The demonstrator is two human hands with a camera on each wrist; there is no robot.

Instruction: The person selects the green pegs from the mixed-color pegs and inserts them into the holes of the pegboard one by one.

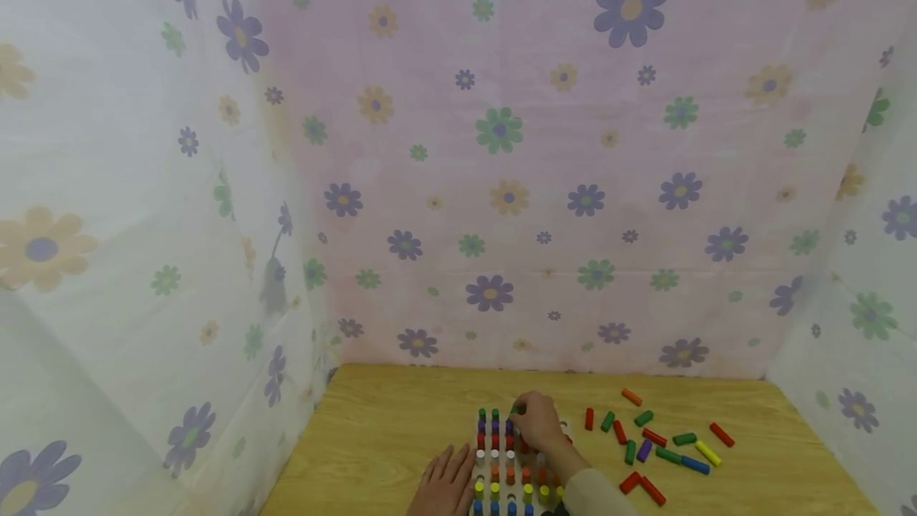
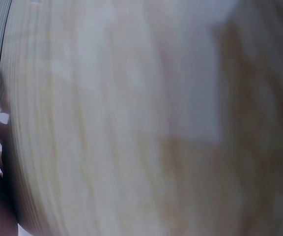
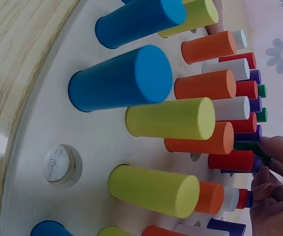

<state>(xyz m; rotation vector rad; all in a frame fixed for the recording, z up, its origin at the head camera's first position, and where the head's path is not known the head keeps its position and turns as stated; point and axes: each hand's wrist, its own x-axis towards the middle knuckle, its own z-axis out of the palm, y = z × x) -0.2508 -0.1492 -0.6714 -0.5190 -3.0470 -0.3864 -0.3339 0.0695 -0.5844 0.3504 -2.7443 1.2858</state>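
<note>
A pale wooden pegboard (image 3: 98, 150) stands on the table, filled with rows of coloured pegs: green, purple, red, white, orange, yellow and blue. At its far end my right hand (image 1: 539, 422) pinches a green peg (image 3: 248, 147) between thumb and fingers, in line with the green row. In the right wrist view a purple peg (image 3: 247, 136) is right beside those fingertips. My left hand (image 1: 446, 482) rests flat with fingers extended along the board's left side. The left wrist view is mostly blurred wood grain.
Loose pegs lie scattered on the wooden table (image 1: 387, 420) right of the board, among them an orange peg (image 1: 631, 397), a yellow peg (image 1: 708, 453), a blue peg (image 1: 695, 465) and several red and green ones. Flower-patterned curtains (image 1: 444, 181) enclose the table's back and sides.
</note>
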